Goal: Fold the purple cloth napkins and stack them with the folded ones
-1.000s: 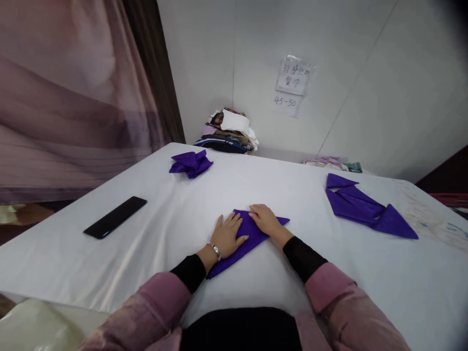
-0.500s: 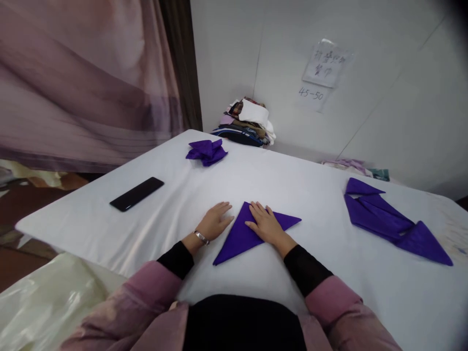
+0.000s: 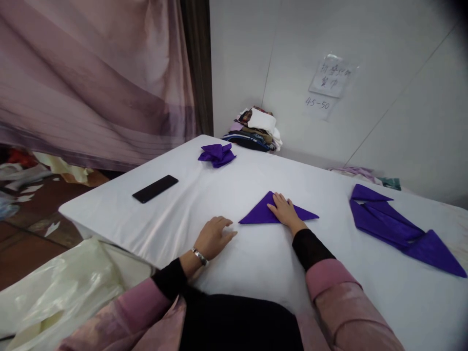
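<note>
A purple cloth napkin (image 3: pixel 258 212), folded into a triangle, lies flat on the white-covered table with its long edge towards me. My right hand (image 3: pixel 285 209) rests on it, fingers stretched out over its upper middle and hiding part of the cloth. Left of the napkin, my left hand (image 3: pixel 215 236) is apart from it, with nothing held and the fingers spread. A bracelet is on the left wrist.
A crumpled purple cloth (image 3: pixel 217 155) sits at the far left of the table (image 3: pixel 204 195), a black phone (image 3: pixel 155 188) nearer. Folded purple cloths (image 3: pixel 391 222) lie to the right. Stacked clothes (image 3: pixel 256 129) stand behind the table's far edge. A plastic bag (image 3: pixel 66 287) is at lower left.
The triangle has turned so its long edge faces me, and sits a little farther away, under my right hand. My left hand has drawn back from it. The view has shifted slightly left.
</note>
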Tool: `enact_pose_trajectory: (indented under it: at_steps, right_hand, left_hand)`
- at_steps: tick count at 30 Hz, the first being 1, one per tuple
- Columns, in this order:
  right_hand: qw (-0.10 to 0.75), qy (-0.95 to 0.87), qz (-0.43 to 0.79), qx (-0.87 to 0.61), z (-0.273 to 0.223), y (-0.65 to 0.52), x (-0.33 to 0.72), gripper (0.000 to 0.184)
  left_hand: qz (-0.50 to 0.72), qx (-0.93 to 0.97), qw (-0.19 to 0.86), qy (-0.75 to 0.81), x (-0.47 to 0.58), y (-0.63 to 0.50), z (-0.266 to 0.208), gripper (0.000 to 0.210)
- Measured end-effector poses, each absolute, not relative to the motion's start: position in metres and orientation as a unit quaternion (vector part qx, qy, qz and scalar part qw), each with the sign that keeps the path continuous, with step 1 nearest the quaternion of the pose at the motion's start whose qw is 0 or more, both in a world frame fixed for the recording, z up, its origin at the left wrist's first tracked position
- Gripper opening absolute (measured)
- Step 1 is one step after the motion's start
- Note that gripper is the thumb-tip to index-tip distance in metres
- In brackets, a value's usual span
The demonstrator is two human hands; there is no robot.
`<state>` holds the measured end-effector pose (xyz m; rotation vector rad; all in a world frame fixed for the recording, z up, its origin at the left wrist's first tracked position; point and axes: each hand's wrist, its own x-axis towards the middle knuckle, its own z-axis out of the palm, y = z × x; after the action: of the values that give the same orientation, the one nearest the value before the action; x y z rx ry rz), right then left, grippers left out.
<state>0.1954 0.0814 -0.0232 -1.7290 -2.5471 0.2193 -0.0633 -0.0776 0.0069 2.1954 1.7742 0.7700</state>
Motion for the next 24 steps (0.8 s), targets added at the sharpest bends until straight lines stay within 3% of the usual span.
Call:
enact_pose_trajectory:
  at_steps: [5, 11, 24]
  right_hand:
    - [0.030, -0.816, 0.056, -0.574, -0.027, 0.086, 0.199, 0.064]
    - [0.037, -0.813, 0.053, -0.578, -0.029, 0.088, 0.199, 0.064]
    - [0.048, -0.809, 0.065, -0.582, -0.032, 0.092, 0.200, 0.067]
  left_hand:
    - [0.239, 0.750, 0.128, 0.604, -0.055, -0.043, 0.005, 0.019]
    - [0.261, 0.724, 0.141, 0.623, -0.035, -0.019, -0.010, 0.031]
    - [0.275, 0.727, 0.174, 0.605, -0.036, -0.010, -0.021, 0.007]
